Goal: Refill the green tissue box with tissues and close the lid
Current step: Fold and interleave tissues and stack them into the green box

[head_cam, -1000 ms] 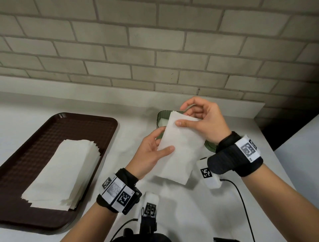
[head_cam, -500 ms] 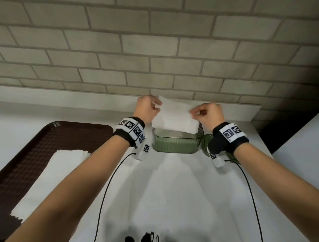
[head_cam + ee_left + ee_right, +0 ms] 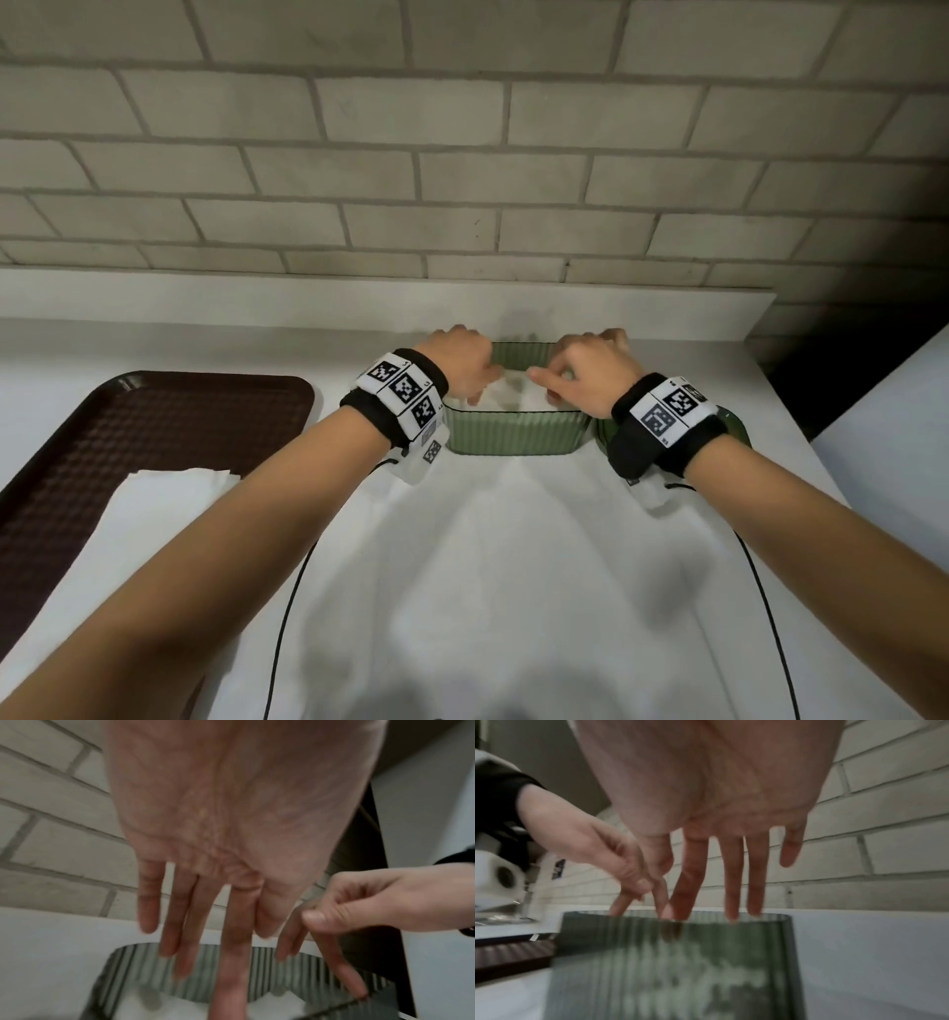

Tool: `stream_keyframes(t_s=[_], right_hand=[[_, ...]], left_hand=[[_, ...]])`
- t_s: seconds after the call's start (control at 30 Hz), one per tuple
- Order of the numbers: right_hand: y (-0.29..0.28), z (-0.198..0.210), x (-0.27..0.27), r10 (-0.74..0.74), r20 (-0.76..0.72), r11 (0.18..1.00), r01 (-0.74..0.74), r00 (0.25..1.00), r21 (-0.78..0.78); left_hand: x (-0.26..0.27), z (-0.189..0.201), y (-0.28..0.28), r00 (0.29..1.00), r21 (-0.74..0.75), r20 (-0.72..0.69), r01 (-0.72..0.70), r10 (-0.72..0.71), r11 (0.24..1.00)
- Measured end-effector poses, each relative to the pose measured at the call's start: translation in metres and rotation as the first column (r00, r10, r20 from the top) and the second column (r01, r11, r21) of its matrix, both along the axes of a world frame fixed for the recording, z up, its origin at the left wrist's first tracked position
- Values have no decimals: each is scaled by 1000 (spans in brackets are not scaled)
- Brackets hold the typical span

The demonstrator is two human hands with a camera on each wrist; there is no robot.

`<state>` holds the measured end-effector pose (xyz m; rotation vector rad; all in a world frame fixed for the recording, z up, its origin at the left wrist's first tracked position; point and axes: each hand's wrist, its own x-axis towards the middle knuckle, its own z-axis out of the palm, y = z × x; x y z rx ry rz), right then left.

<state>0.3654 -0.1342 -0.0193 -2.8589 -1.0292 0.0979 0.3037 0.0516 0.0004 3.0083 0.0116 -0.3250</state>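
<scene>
The green ribbed tissue box (image 3: 513, 434) stands open at the back of the white counter, near the wall. A white tissue (image 3: 513, 395) lies inside it. My left hand (image 3: 464, 367) reaches into the box's left side and my right hand (image 3: 585, 372) into its right side. In the left wrist view the left hand (image 3: 231, 943) points straight fingers down onto the tissue (image 3: 272, 1004) in the box (image 3: 321, 969). In the right wrist view the right hand (image 3: 731, 882) does the same over the box (image 3: 654, 973). The green lid (image 3: 737, 426) lies right of the box, mostly hidden under my right wrist.
A dark brown tray (image 3: 154, 411) sits at the left with a stack of white tissues (image 3: 169, 493) on it. A brick wall with a white ledge (image 3: 667, 313) rises just behind the box. Black cables (image 3: 287, 616) trail over the counter from both wrists.
Both hands carried the tissue from in front of me to above the box, then lowered it inside. The fingers that pinched its corners are now straight and down in the box.
</scene>
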Motion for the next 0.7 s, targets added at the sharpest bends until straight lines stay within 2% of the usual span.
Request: stream_keyframes(t_s=[0.07, 0.13, 0.3, 0.4, 0.47, 0.57, 0.63, 0.7], right_hand=[[7, -3, -4, -19, -146, 997, 9, 989, -71], [14, -6, -3, -53, -230, 990, 21, 972, -138], [17, -16, 3, -102, -271, 951, 14, 957, -310], [14, -19, 5, -111, -274, 940, 11, 955, -341], [9, -14, 4, -94, -230, 967, 34, 969, -252], [2, 2, -9, -66, -65, 996, 70, 996, 52], [-2, 8, -23, -45, 62, 962, 26, 997, 272], [-2, 8, -44, 12, 95, 894, -54, 995, 446]], left_hand=[[2, -1, -7, 980, 13, -196, -34, 36, 999], [5, -5, -12, 950, 58, -306, -53, 68, 997], [9, -17, -13, 902, 118, -420, -49, 95, 992], [5, -14, -12, 902, 59, -425, -59, 78, 997], [-5, -2, -10, 931, -54, -360, -80, 55, 995], [-36, 20, 6, 992, -247, -127, -54, 23, 967], [-70, 30, 21, 998, -318, 37, -33, 48, 947], [-111, 33, 31, 987, -338, 98, -87, 127, 937]])
